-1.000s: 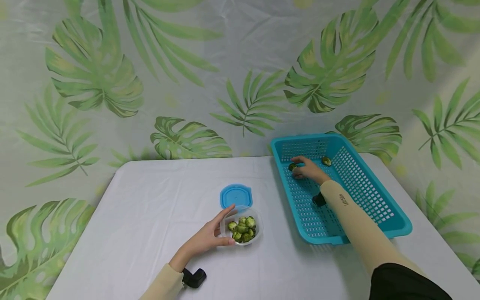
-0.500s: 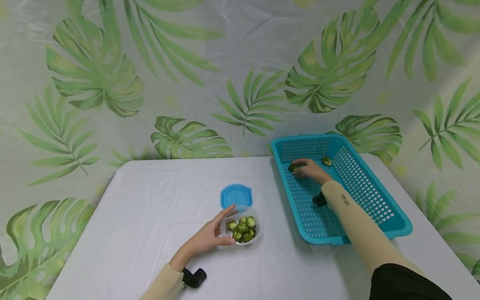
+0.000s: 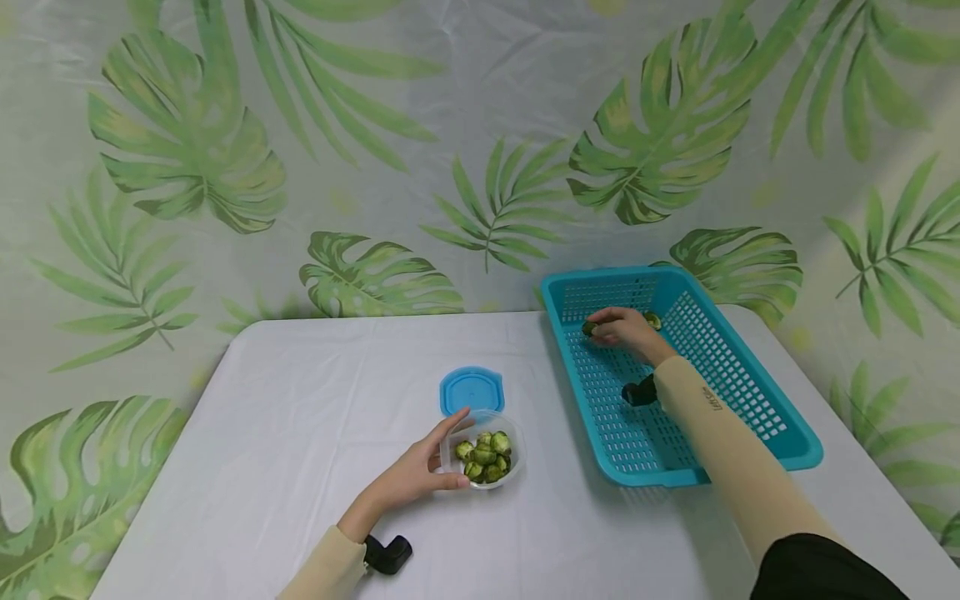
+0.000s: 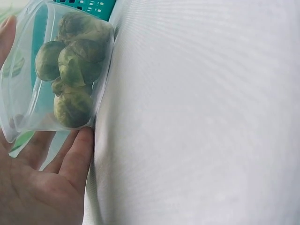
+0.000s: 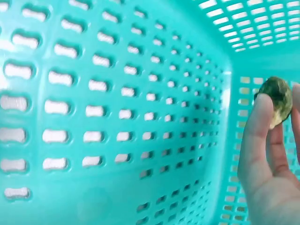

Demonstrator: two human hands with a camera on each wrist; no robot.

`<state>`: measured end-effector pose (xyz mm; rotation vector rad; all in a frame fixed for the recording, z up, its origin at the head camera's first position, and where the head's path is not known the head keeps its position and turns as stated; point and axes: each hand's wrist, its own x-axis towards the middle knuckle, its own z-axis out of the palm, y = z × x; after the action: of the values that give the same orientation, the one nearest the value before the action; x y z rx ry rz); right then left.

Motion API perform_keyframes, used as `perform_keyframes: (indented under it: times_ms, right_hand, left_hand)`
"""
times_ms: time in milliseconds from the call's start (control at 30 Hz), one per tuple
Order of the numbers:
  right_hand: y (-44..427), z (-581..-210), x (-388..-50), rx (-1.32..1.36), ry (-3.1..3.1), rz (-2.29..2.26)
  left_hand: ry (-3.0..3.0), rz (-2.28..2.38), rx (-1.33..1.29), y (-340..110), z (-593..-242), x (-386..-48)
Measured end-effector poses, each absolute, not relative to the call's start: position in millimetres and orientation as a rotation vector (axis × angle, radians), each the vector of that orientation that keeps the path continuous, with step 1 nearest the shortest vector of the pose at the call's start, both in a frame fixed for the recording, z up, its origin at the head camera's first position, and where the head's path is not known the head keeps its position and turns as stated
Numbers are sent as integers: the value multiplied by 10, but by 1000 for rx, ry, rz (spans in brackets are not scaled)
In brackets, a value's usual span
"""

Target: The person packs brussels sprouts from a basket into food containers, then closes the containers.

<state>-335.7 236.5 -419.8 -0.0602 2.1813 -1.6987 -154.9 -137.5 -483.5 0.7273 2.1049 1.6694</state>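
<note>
- While the left hand [image 3: 412,475] grips a clear plastic tub [image 4: 37,105] of Brussels sprouts [image 3: 483,457] on the white tablecloth [image 3: 337,400],
- the right hand [image 3: 630,333] pinches a single sprout [image 5: 280,96] inside the teal basket [image 3: 615,442].

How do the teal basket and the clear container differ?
The teal basket is perforated; the clear container has unbroken walls. The basket is larger than the container. The basket is rectangular, the container rounded. Both are open on top and hold Brussels sprouts.

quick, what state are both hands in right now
Left hand: holding the clear container by its side.
Right hand: closed, pinching a brussels sprout.
</note>
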Motion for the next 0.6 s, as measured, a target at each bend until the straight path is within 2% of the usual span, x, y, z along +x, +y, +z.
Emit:
perform_keyframes:
  times_ms: [167, 600]
  right_hand:
    - [2406, -4141, -3333, -38, 2229, -1673]
    - [2529, -3952, -3200, -201, 2194, -1668]
  left_hand:
    - [2106, 1667, 735, -1374, -4837, -1552]
    - [2103, 1666, 745, -1381, -4834, -1550]
